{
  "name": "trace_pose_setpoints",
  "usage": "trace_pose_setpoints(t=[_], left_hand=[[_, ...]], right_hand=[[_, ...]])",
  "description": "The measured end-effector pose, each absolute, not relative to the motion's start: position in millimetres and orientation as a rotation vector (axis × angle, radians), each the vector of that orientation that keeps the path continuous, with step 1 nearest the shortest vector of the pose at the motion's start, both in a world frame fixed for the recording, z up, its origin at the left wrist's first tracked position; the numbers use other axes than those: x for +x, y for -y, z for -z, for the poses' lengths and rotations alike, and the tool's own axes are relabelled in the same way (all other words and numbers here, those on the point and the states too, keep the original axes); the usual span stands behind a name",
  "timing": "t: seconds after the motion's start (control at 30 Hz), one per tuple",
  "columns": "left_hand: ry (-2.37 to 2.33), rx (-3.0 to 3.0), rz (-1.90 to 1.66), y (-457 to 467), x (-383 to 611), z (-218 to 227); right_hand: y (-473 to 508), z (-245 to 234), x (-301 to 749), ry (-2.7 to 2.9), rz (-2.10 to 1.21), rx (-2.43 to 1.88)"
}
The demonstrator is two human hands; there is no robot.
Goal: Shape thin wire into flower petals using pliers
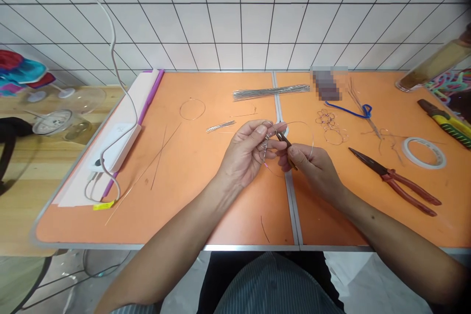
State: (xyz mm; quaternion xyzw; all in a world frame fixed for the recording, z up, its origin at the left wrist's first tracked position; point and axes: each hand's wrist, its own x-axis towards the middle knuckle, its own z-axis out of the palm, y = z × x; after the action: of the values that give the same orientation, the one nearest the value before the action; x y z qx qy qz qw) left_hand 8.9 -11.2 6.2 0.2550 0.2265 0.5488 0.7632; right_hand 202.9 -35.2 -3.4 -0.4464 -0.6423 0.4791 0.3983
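striped cloth (274, 284) covers our body at the bottom, and our bare forearms reach in from both sides over an orange table (176, 201). just inside its front edge we see a short dark wire (264, 228). above the metal seam (290, 206) our two hands meet: our left hand (246, 152) pinches a looped silver wire (265, 144) between thumb and fingers, while our right hand (309, 159) grips a small dark tool (286, 146). its tip is right by the wire, though we cannot tell whether the two touch.

to our right lie red-handled pliers (390, 176), nose pointing away and leftward, with a white roll of tape (406, 151) just beyond. to our left, two thin wires (161, 150) cross, and farther left a white box (123, 144) sits on white sheets (73, 194), a cord (114, 49) looping over it.

past our hands we find a short bundle of wires (221, 126), a wire ring (192, 98) and, right of the seam, some small wire loops (326, 117). farther back, a long bundle of wires (271, 92) lies across the seam, a blue twisted piece (348, 109) is on the right, and a tiled wall (221, 22) stands behind everything.
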Motion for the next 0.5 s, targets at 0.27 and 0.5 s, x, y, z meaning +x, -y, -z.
trace_pose_setpoints(t=[0.27, 0.5], left_hand=[[-0.517, 0.642, -1.216, 12.7, 9.9, -4.5], [-0.57, 0.655, -1.178, 12.7, 9.6, -6.1]], right_hand=[[34.3, -2.2, 202.4, 1.613, -1.267, -1.083], [30.6, -2.5, 208.9, 1.62, -1.436, -1.064]])
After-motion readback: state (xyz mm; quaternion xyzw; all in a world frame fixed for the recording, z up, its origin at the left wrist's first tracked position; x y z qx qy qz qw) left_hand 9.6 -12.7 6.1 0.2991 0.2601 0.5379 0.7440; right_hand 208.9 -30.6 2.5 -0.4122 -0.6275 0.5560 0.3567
